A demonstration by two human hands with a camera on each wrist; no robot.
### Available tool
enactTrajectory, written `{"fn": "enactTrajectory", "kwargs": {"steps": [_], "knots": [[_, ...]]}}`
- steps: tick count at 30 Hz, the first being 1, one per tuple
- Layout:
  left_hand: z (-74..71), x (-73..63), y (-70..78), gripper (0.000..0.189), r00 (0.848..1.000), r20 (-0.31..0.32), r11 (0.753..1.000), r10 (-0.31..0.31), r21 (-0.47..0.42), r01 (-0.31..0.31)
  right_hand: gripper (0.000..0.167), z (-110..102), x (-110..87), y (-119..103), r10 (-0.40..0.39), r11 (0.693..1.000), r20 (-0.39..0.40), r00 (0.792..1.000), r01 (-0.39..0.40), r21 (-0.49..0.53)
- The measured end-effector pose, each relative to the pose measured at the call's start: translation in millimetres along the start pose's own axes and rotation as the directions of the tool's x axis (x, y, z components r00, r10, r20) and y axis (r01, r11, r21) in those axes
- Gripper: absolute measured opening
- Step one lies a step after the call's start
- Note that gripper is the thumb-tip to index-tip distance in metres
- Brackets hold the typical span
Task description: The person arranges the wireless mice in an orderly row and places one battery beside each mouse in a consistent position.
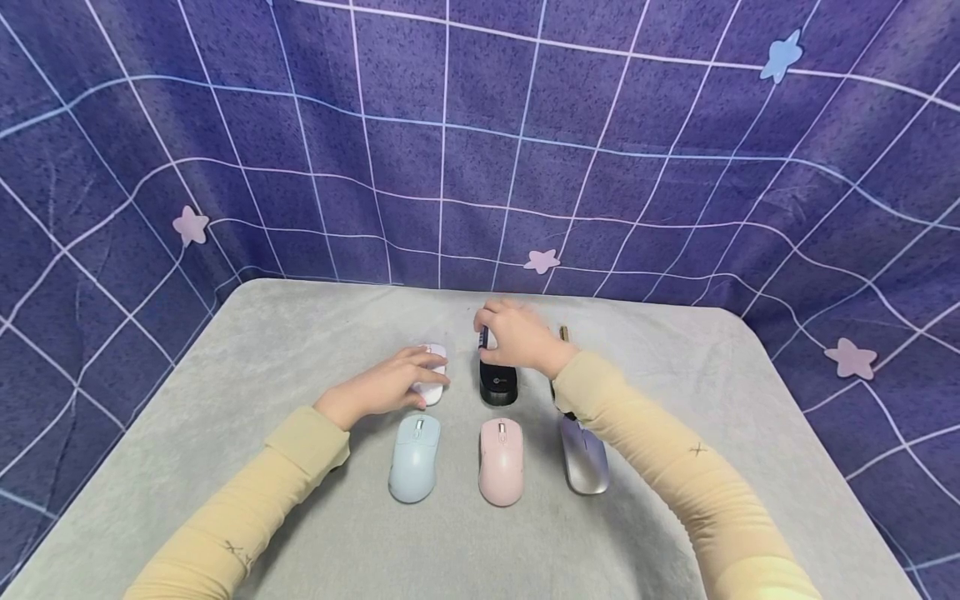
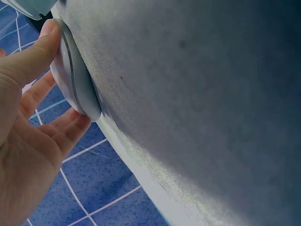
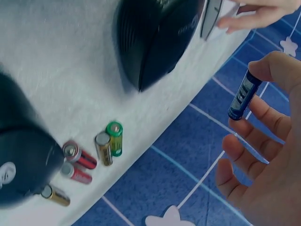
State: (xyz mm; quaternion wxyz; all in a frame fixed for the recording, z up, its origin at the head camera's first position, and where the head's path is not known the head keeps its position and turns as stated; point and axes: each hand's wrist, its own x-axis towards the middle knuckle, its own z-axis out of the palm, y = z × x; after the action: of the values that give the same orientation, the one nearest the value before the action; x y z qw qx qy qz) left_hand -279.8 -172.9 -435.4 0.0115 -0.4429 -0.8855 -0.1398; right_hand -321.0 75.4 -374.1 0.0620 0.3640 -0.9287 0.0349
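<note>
A white mouse (image 1: 431, 392) lies at the back left of the grey table. My left hand (image 1: 386, 385) holds it, thumb on one side and fingertips on the other, as the left wrist view shows on the mouse's edge (image 2: 84, 89). Over the far end of a black mouse (image 1: 498, 387), my right hand (image 1: 521, 335) pinches a dark blue battery (image 3: 244, 94) between thumb and fingertips. In the right wrist view the battery is apart from the black mouse (image 3: 157, 37), and the other fingers are loosely bent.
Nearer me lie a light blue mouse (image 1: 414, 458), a pink mouse (image 1: 502, 462) and a silvery purple mouse (image 1: 587, 458). Another black mouse (image 3: 28, 150) is mostly behind my right sleeve in the head view. Several loose batteries (image 3: 104, 149) sit near the far table edge, before a purple grid-patterned cloth (image 1: 480, 167).
</note>
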Motion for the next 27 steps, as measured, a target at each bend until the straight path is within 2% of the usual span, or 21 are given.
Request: {"fn": "enactTrajectory", "kwargs": {"steps": [5, 12, 27], "knots": [[0.0, 0.1, -0.1, 0.045, 1.0, 0.004, 1.0, -0.002, 0.004, 0.002, 0.033, 6, -1.1, -8, -0.036, 0.999, 0.004, 0.999, 0.036, -0.009], [0.9, 0.0, -0.8, 0.046, 1.0, 0.004, 1.0, 0.001, 0.008, -0.001, 0.032, 12, -4.0, -17, -0.058, 0.998, 0.019, 0.998, 0.057, 0.03], [1.4, 0.4, -1.9, 0.047, 1.0, -0.005, 1.0, 0.009, 0.009, -0.009, 0.033, 37, -2.5, -26, -0.105, 0.994, 0.061, 0.993, 0.106, -0.004]]}}
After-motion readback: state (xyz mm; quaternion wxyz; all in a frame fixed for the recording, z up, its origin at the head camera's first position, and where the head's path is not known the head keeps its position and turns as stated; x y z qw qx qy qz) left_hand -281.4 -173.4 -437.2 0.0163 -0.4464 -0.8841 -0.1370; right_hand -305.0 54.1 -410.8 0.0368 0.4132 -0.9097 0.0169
